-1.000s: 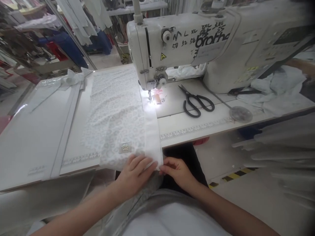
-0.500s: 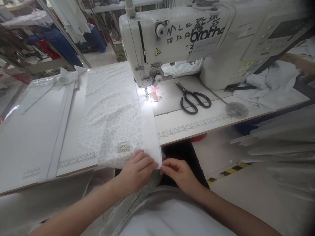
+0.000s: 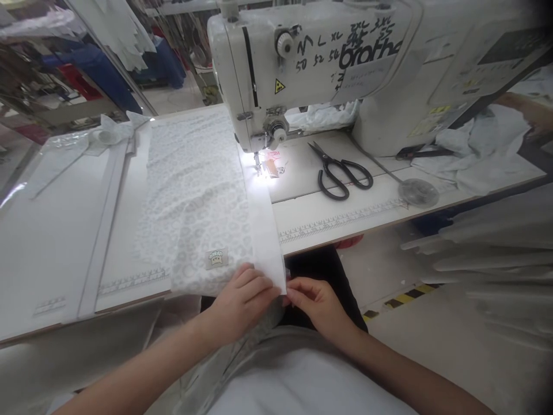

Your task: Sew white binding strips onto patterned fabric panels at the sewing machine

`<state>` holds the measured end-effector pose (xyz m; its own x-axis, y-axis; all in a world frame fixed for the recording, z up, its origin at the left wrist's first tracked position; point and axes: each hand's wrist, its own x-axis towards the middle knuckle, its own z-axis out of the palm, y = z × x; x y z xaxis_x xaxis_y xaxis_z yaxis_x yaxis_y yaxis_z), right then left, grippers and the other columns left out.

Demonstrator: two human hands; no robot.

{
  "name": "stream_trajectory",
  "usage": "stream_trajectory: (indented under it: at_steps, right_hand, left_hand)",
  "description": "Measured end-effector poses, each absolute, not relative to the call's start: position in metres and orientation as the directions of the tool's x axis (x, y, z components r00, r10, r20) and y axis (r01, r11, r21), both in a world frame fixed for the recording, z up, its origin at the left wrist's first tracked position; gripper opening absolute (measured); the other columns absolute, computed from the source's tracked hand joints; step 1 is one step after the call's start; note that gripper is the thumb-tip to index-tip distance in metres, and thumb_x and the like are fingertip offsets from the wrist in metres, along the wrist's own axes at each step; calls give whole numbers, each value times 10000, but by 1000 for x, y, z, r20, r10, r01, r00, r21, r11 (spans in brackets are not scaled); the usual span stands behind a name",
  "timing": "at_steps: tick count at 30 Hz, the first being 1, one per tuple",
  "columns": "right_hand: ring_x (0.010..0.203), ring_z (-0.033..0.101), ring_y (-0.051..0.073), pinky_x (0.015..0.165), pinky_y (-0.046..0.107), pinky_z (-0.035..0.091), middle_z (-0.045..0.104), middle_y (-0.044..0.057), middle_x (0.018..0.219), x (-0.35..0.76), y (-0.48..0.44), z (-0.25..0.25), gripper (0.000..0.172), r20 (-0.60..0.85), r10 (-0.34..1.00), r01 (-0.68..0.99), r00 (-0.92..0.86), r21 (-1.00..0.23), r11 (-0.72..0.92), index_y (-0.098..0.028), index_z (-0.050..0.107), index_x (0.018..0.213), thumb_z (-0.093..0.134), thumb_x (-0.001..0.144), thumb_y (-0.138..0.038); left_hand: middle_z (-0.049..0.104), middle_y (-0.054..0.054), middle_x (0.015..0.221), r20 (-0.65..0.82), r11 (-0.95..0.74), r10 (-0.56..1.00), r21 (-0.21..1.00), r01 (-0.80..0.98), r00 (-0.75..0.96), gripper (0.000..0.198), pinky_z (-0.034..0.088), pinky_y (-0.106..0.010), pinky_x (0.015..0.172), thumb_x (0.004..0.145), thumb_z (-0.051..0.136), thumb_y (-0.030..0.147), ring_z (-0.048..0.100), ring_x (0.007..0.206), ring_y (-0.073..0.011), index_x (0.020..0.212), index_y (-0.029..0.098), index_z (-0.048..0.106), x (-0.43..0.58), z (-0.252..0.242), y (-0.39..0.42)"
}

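The pale leopard-print fabric (image 3: 196, 216) lies spread on the sewing table (image 3: 142, 173), its plain white band (image 3: 263, 230) running along the right side from the lit presser foot (image 3: 258, 166) of the Brother sewing machine (image 3: 313, 75) to the table's front edge. The right hand (image 3: 318, 304) pinches the band's near corner between thumb and forefinger. The left hand (image 3: 244, 302) lies over the cloth just beside it, below the cat-face label (image 3: 216, 259); its thumb is hidden, so whether it pinches or only presses cannot be told.

The step in hand looks like lining up the band's near edge by hand — a judgement, since glare hides the needle. The next move calls for holding that corner flush and the band straight toward the foot — without dragging the rumpled print askew.
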<state>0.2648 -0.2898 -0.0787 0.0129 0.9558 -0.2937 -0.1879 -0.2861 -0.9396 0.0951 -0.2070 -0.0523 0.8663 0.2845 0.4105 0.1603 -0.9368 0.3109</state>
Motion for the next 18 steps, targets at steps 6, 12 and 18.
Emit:
stream_trajectory:
  at_steps: [6,12,18]
  right_hand:
    - [611,507,129,611,264,395,609,13,632,266,-290,-83,278,-341,940,-316,-13,-890,-328,-159,643,635,550,818,-348]
    - [613,530,139,592,263,397,610,28,633,264,-292,-84,290,-422,906,-523,-29,-766,-374,-143,670,691,541,811,-374]
    - [674,537,154,621,285,442,590,33,720,272,-296,-78,181,-127,987,-12,102,-992,-126,-167,650,797,496,846,-251]
  left_hand:
    - [629,-49,852,410,-952,264,253,169,873,197,400,-376,809,847,472,59,519,815,-171,1006,135,560,95,-57,-208]
    - [630,-31,811,469,-964,254,191,183,846,143,379,-373,819,838,530,101,527,798,-163,968,138,576,98,-64,-211]
    - [622,-23,796,473,-921,366,308,239,801,124,392,-360,770,812,564,100,519,781,-155,922,158,565,101,-62,-214]
